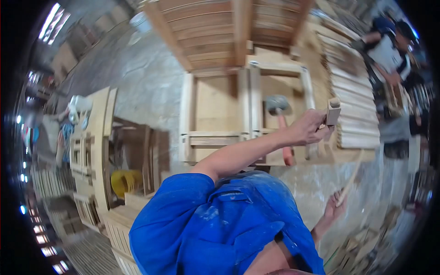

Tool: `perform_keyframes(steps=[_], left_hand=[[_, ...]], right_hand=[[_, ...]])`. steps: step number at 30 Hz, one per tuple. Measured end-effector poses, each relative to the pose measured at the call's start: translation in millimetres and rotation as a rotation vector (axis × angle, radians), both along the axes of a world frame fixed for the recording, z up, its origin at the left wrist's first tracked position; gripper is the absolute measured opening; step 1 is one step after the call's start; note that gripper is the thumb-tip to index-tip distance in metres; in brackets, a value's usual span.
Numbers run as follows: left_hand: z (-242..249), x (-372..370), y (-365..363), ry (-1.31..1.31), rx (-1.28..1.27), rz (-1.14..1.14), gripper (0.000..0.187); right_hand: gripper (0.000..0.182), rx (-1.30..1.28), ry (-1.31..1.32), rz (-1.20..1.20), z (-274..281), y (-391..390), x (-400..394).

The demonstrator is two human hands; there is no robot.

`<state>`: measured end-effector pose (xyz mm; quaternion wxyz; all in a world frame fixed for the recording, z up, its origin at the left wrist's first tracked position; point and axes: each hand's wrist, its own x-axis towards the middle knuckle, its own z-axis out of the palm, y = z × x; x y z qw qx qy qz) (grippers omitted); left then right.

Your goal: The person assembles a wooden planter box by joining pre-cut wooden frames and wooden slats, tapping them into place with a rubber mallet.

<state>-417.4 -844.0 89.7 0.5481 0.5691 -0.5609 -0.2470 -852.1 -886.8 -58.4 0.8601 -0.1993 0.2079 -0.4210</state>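
Note:
My left hand (314, 127), at the end of the arm reaching across my front, is closed round a short wooden piece (333, 115) held up near the stacked strips. Lower right, my right hand (335, 207) grips a long thin wooden strip (352, 176) that slants up and away from me. Pale wooden frames (186, 103) lie on the workbench (272, 161) before me. A mallet with a grey head (277, 103) and a red handle (287, 155) rests within the right frame, partly hidden behind my left forearm.
Slatted wooden panels (206, 34) stand at the bench's far side. Ridged wooden strips (353, 103) are stacked on the right. Beyond them is another person (387, 52). On the left are a table with boards (98, 137) and a yellow object (124, 182).

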Motion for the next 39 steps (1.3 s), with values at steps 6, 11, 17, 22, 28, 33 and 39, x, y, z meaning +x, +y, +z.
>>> perform_keyframes(steps=[6, 11, 17, 22, 28, 33, 39], left_hand=[[38.7, 171.2, 172.6, -0.112, -0.247, 0.712, 0.006], [35.8, 301.1, 287.1, -0.099, -0.400, 1.175, 0.014], [-3.5, 359.2, 305.2, -0.256, -0.270, 1.301, 0.021], [16.5, 373.4, 295.0, -0.360, -0.196, 1.296, 0.023], [39.9, 390.5, 229.2, -0.522, -0.090, 1.222, 0.024], [36.7, 402.7, 188.5, -0.651, 0.022, 1.167, 0.022], [38.9, 409.7, 190.3, -0.613, 0.040, 1.136, 0.027]], right_hand=[[0.038, -0.124, 0.554, -0.430, 38.1, 10.8, 70.5], [0.038, -0.194, 0.474, -0.531, 40.7, -34.9, 89.6], [0.037, -0.575, 0.916, -0.604, 77.6, -40.2, 198.4], [0.033, -0.764, 0.944, -0.580, 118.8, -14.4, 311.6], [0.028, -0.976, 0.852, -0.374, 115.0, -16.3, 418.4], [0.027, -0.952, 0.833, -0.215, 132.8, 2.1, 532.6], [0.008, -2.436, 1.740, -0.564, 56.3, -0.5, 607.2]])
